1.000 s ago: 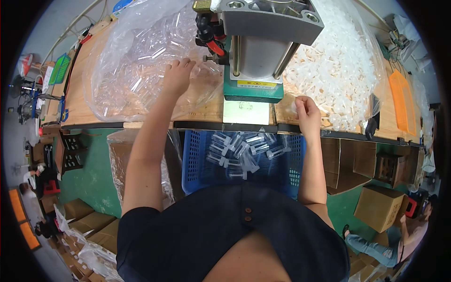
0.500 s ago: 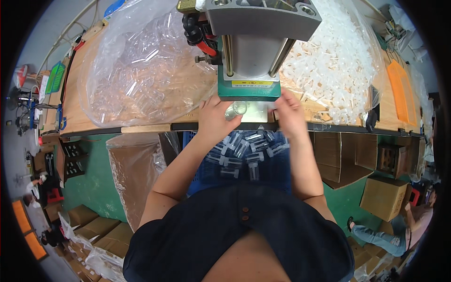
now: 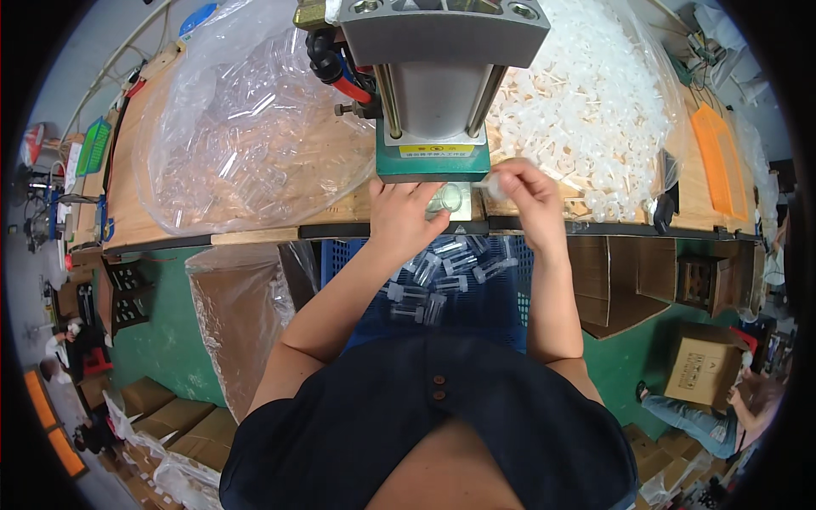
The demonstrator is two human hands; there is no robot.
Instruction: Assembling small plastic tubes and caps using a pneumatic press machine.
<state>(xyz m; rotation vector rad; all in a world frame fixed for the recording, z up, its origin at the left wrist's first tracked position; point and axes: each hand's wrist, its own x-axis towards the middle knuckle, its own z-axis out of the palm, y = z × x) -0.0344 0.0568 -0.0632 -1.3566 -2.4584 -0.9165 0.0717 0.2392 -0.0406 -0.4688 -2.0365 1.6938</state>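
Note:
My left hand [image 3: 403, 218] is at the base of the bench press [image 3: 433, 160], its fingers reaching under the green block. Between its thumb and fingers is a clear plastic tube [image 3: 448, 199], its round end facing up, on the pale metal plate [image 3: 463, 209]. Just right of the press, my right hand [image 3: 535, 202] pinches a translucent white stemmed cap [image 3: 494, 187], whose thin stem points left toward the tube. The far fingertips of my left hand are hidden by the block.
A plastic bag of clear tubes [image 3: 255, 127] lies left of the press; a heap of white stemmed caps [image 3: 595, 102] spreads to the right. Below the bench edge stands a blue crate [image 3: 365, 314] holding several tubes. A seated person [image 3: 722, 425] handles a carton [image 3: 704, 365] at far right.
The tube has gone from tilted in my left hand to facing up on the plate. My right hand, blurred beside the press before, now shows the white cap in its pinch.

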